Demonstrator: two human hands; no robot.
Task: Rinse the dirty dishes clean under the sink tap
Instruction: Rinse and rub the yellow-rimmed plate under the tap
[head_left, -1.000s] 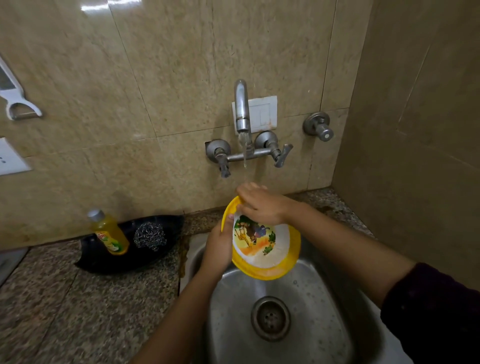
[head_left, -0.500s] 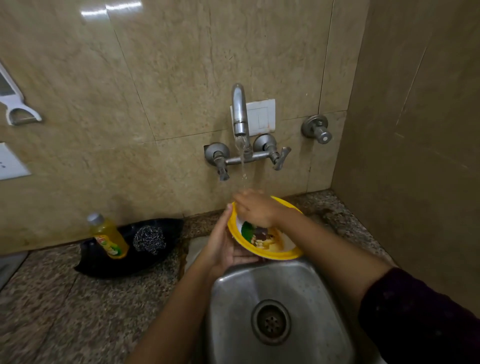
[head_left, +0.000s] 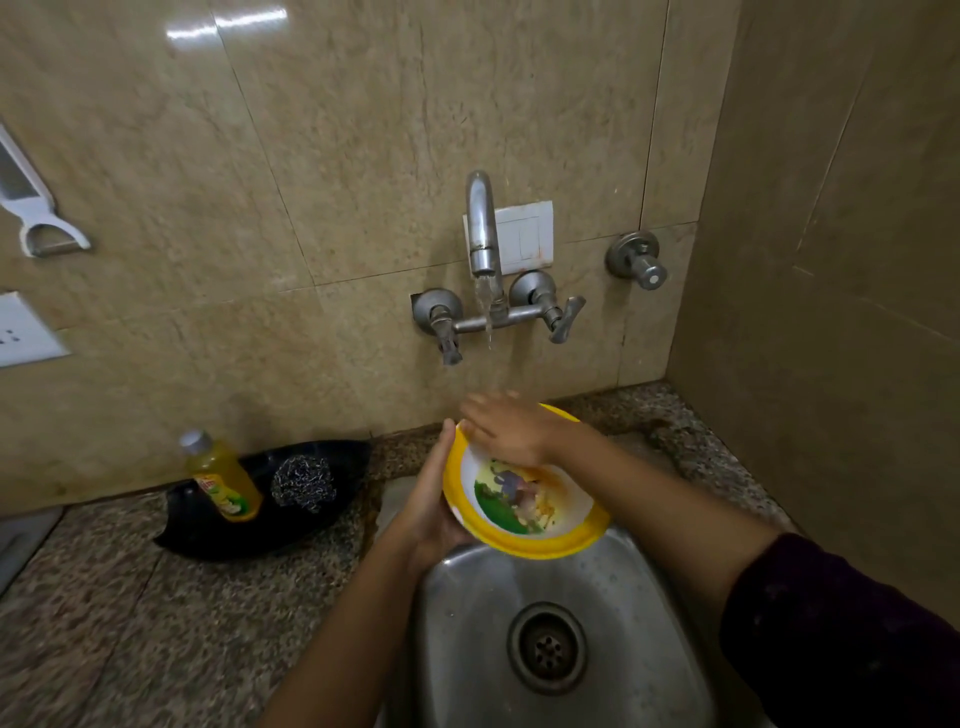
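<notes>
Yellow-rimmed bowl (head_left: 524, 501), with a cartoon picture inside, tilts over the back of the steel sink (head_left: 597, 587), below the running tap (head_left: 482, 228). My left hand (head_left: 428, 506) grips its left side, fingers wrapping under it and thumb up along the rim. My right hand (head_left: 511, 428) lies flat inside near the far rim, fingers straight and blurred. On the counter to the left, a yellow soap bottle (head_left: 223, 475) and a steel scrubber (head_left: 304, 483) sit in a black tray (head_left: 218, 540).
</notes>
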